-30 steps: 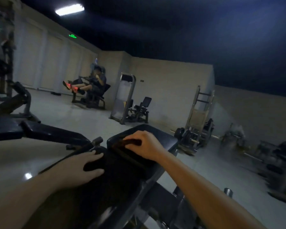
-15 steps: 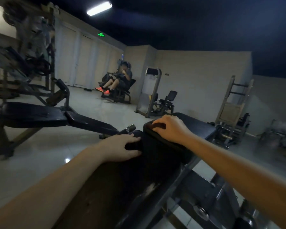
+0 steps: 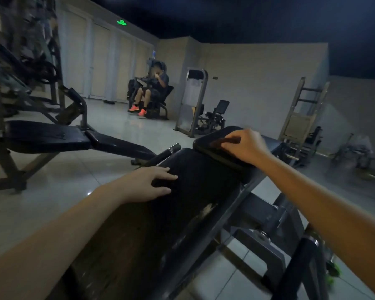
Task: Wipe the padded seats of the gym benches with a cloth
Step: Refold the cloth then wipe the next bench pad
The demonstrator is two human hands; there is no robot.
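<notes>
The bench's long black back pad sloped away, scuffed pale near its right edge. Just beyond its far end lay the smaller black seat pad. There, close to the back pad, a dark reddish cloth sat under the right hand's curled fingers.

Head-worn, forward-down (close over bench)
</notes>
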